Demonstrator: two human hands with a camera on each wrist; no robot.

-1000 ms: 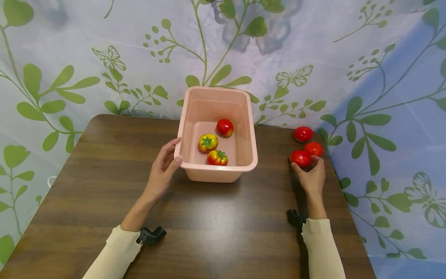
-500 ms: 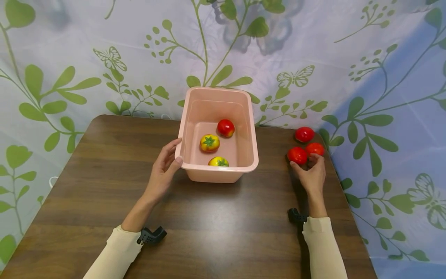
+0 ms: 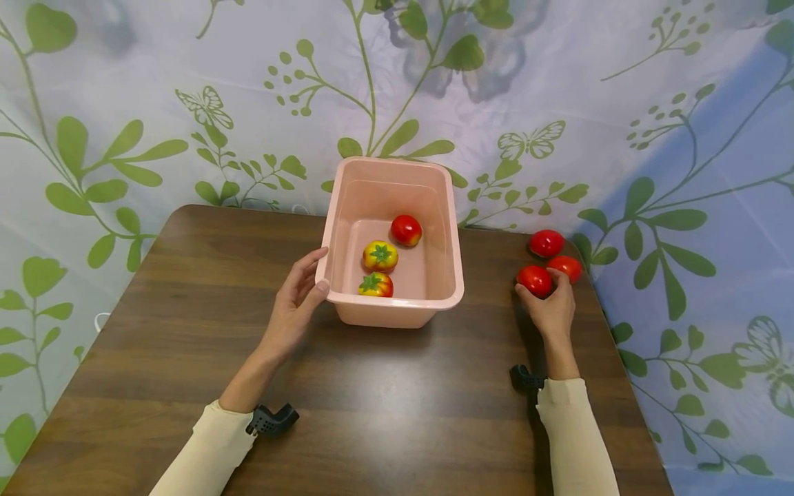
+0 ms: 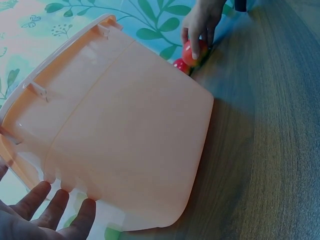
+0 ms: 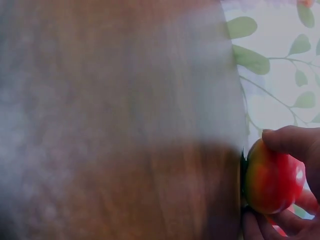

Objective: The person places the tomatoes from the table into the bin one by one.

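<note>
A pink plastic bin [image 3: 455, 275] stands on the wooden table, with a red tomato [image 3: 406, 230] and two yellow-red tomatoes [image 3: 380, 255] with green leafy tops inside. My left hand [image 3: 296, 296] holds the bin's left rim; in the left wrist view its fingertips touch the outer wall. At the right, my right hand [image 3: 554, 303] pinches a red tomato [image 3: 534, 281] between thumb and fingers. The right wrist view shows this tomato [image 5: 272, 177] low over the tabletop, its green top facing the wood. Whether it touches the table, I cannot tell.
Two more red tomatoes [image 3: 546, 243] lie just beyond my right hand, near the table's [image 3: 397, 413] back right corner. A leaf-patterned cloth [image 3: 248, 83] hangs behind the table and along its right side. Both wrists carry black mounts [image 3: 273, 419].
The front yellow-red tomato in the bin has rolled, ending farther left. My right hand stays at the right-hand tomatoes, the held one shifting slightly. The left hand stays on the rim.
</note>
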